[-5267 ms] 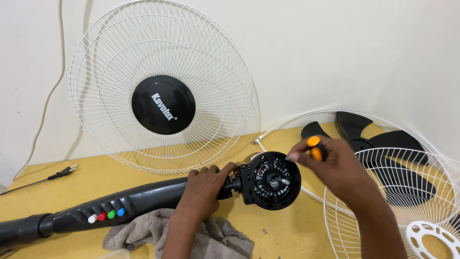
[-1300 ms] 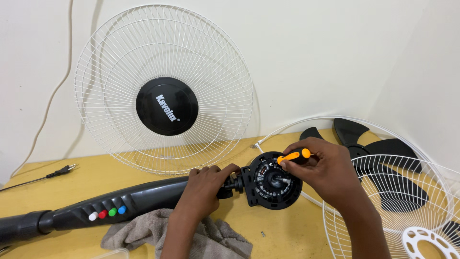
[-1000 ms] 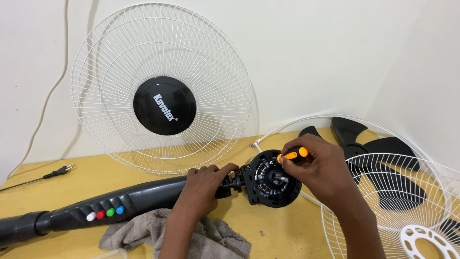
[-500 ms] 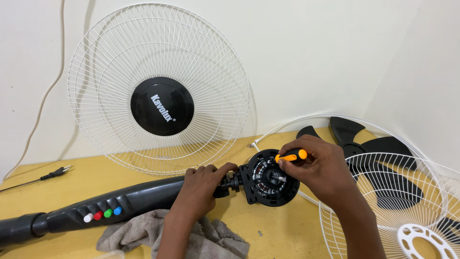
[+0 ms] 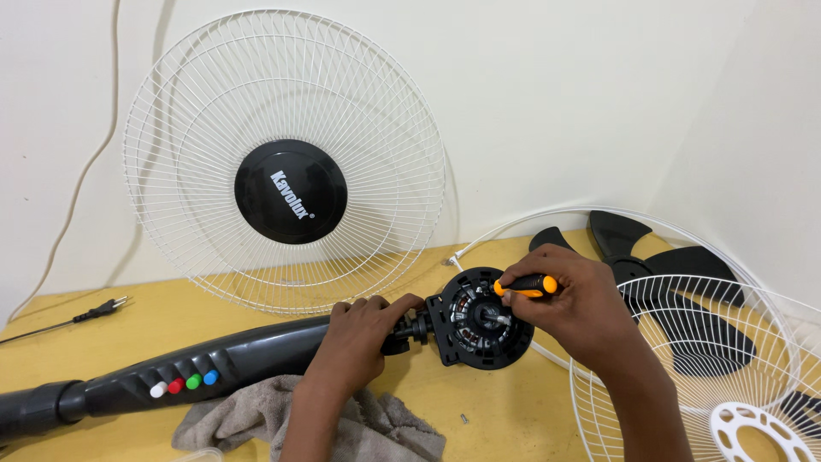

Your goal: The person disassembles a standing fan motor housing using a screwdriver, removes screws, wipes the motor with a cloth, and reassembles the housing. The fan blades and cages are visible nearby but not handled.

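Left fingers: left hand (image 5: 363, 329) curled tight around the neck joint (image 5: 409, 329) of the fan body, thumb on top, no gap visible between fingers and part.
Right fingers: right hand (image 5: 571, 301) pinched together on the screwdriver (image 5: 526, 287), orange-and-black handle clamped between thumb and forefinger; other fingers folded over the motor's far edge.
Screwdriver: lies nearly level, shaft end toward the left fingers, tip hidden over the motor centre; contact with a screw cannot be told.
Motor housing (image 5: 479, 321): round, black, open face up showing windings; sits between the two sets of fingers, touching both hands, resting on the counter (image 5: 222, 312).
Fan stand body (image 5: 197, 372): dark grey, runs away from the left fingers toward the wrist side, with white, red, green and blue buttons (image 5: 184, 383).
Cloth (image 5: 342, 423): grey rag under the left wrist.
Loose screw (image 5: 463, 418): small, on the counter just below the motor, apart from both hands.
Front grille (image 5: 286, 158): white wire, leaning upright on the wall behind the left fingers.
Fan blade (image 5: 676, 291): black, beyond the right fingers, lying in the second white grille (image 5: 727, 359).
Plug (image 5: 103, 306): black, well apart, far left.
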